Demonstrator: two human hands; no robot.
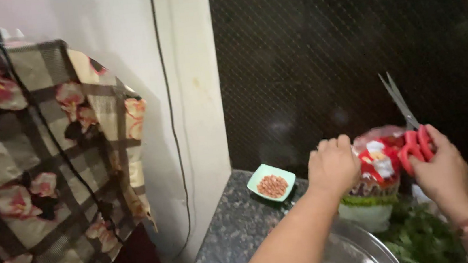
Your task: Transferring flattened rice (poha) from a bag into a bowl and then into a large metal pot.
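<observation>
Left hand [333, 165] clenched on packet [375, 183] top, packet upright on table [238, 229]. Right hand [444, 170] grasps scissors [410, 130] just right of packet, blades nearly shut, pointing up.

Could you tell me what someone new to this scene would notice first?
Most eye-catching are the red-handled scissors, blades pointing up, held in the right hand beside a red and white snack packet that the left hand grips at its top. Left of the hands, a small pale green dish of peanuts sits on the dark speckled counter. A floral checked cloth fills the left side.
</observation>
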